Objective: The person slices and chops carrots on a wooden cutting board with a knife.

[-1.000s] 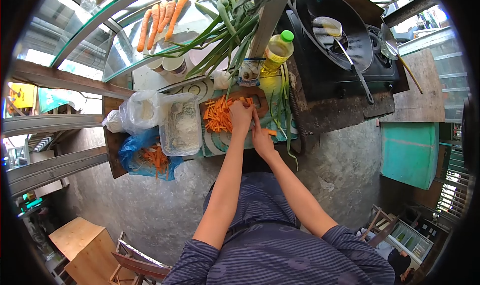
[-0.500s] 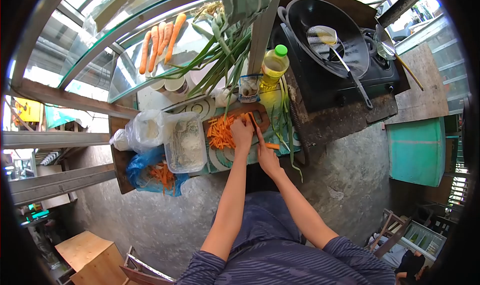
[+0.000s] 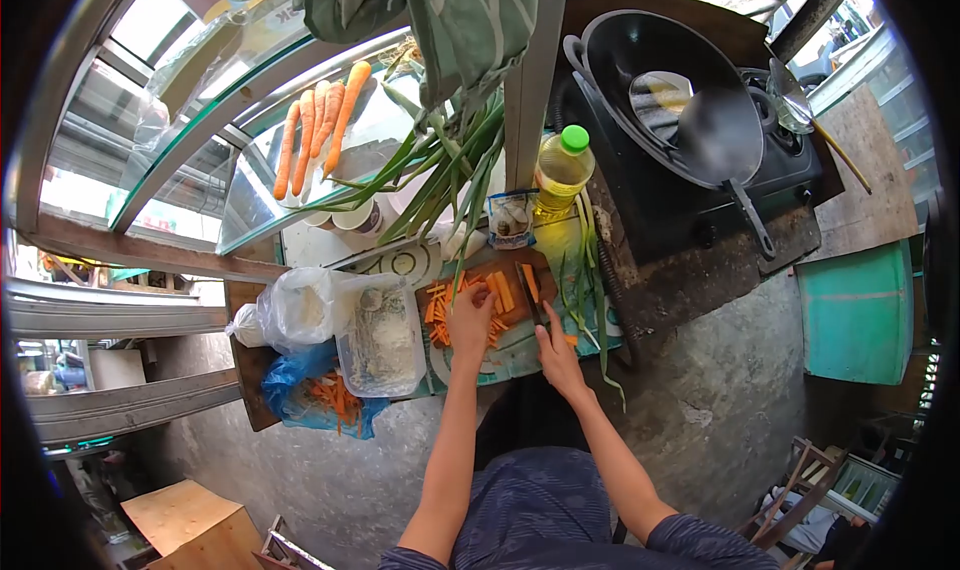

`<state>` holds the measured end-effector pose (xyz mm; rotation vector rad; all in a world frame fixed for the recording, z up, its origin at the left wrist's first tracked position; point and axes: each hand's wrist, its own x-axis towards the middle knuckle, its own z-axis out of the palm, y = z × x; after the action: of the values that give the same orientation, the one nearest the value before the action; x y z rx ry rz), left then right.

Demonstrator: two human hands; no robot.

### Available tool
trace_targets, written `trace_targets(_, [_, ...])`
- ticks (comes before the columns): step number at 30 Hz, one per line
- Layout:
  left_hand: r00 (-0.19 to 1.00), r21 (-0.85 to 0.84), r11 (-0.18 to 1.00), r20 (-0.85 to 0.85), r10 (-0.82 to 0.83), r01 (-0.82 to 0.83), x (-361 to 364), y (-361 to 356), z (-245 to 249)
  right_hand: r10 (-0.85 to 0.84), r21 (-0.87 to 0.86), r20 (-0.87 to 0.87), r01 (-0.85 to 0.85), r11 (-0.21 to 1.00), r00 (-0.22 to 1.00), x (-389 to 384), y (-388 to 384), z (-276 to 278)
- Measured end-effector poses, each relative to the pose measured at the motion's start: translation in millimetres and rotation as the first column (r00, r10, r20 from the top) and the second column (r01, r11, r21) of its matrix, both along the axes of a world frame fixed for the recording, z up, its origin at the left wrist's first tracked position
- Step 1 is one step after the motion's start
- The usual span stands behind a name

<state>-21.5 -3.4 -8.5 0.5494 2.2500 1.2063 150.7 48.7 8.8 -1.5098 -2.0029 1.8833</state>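
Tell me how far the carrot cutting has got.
Done: a pile of carrot sticks lies on the cutting board. In hand: the left hand rests on the pile beside thicker carrot slabs; the right hand holds the knife. Left: four whole carrots lie on the glass shelf.

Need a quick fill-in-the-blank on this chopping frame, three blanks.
1. The right hand grips a ____ over the wooden cutting board.
2. The left hand rests on cut ____ sticks.
3. The oil bottle has a ____ cap.
Missing words: knife; carrot; green.
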Motion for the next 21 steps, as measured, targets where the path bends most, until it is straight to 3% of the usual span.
trace_targets(2, [0.997,-0.020,0.997,0.042,-0.072,0.073,-1,6,8,0.002,0.009,0.012,-0.002,1.000,1.000,-2,0,2])
trace_targets(8, [0.946,0.047,0.988,0.299,0.125,-0.145,5,15,18,0.019,0.071,0.042,-0.021,0.997,0.999,-5,-2,14])
trace_targets(11, [0.934,0.055,0.984,0.327,0.144,-0.171,9,15,5,0.063,0.051,0.079,-0.068,0.996,0.995,-10,-2,19])
trace_targets(14, [0.990,-0.030,0.997,0.125,0.070,-0.066,11,19,14,0.076,0.092,0.068,-0.083,0.992,0.995,-9,-6,8])
trace_targets(17, [0.999,-0.109,0.994,0.036,0.023,-0.019,9,20,20,0.055,0.093,0.084,-0.062,0.994,0.995,-10,-6,15])
trace_targets(21, [0.999,-0.078,0.997,0.036,0.031,-0.029,11,22,16,0.117,0.118,0.121,-0.132,0.984,0.986,-11,-3,20])
